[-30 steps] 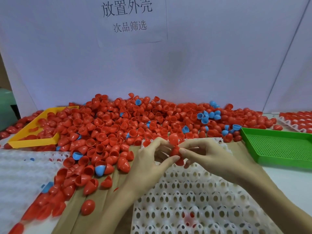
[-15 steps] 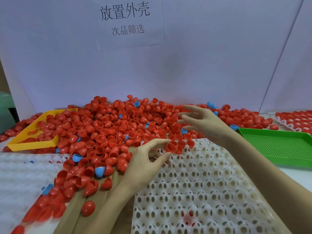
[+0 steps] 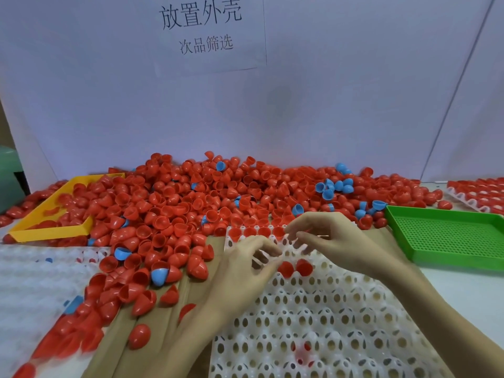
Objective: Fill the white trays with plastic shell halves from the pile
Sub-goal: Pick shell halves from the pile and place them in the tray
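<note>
White wall behind shell pile (image 3: 207, 203); green tray (image 3: 447, 236) right; both hands (image 3: 245, 271) (image 3: 335, 241) loose, empty over white tray (image 3: 327, 323).

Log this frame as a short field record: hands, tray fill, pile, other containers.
left hand: left hand over the white tray, fingers loosely curled, no shell plainly held
right hand: right hand over the tray's far part, fingers spread, apparently empty
tray fill: a few red shells in the far row; two red shells below the fingers; most cells bare
pile: red shell halves with a few blue ones
other containers: yellow tray far left, partly covered by shells; green tray right
</note>
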`<state>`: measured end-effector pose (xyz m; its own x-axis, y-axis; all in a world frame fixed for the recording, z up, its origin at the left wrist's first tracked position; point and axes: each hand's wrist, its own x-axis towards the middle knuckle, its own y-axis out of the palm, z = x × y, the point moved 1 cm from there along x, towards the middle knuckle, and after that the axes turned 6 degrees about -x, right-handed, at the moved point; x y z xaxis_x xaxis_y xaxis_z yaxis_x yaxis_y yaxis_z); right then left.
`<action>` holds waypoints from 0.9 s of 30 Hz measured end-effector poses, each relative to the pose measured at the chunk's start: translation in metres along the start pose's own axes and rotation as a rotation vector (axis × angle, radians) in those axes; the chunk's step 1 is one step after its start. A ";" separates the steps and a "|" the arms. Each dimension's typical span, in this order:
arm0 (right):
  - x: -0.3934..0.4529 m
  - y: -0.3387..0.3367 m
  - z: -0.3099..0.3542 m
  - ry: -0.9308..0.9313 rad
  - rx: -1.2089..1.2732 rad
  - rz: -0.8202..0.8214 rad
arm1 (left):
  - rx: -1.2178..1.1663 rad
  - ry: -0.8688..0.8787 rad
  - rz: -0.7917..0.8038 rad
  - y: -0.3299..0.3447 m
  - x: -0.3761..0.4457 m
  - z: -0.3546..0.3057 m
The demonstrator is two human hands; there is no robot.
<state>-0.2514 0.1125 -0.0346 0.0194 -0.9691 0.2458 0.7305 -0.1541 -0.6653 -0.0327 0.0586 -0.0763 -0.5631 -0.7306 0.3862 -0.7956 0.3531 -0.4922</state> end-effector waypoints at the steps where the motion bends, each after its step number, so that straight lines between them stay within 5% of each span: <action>1: -0.001 -0.002 -0.001 -0.015 -0.079 0.006 | 0.061 0.020 0.002 0.001 -0.001 0.001; 5: -0.007 0.001 -0.002 -0.056 -0.381 0.196 | 0.146 0.050 0.039 0.003 -0.001 0.005; 11: -0.012 -0.003 -0.003 -0.053 -0.419 0.283 | 0.183 0.054 0.050 0.003 0.000 0.008; 17: -0.011 -0.006 0.000 -0.043 -0.248 0.095 | 0.149 0.060 0.057 0.004 -0.001 0.008; 27: -0.017 0.000 0.006 -0.006 0.092 0.187 | 0.019 0.137 -0.066 -0.001 0.001 -0.003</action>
<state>-0.2479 0.1305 -0.0349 0.1638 -0.9781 0.1283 0.7730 0.0465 -0.6327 -0.0335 0.0593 -0.0735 -0.5356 -0.6648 0.5207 -0.8286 0.2945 -0.4762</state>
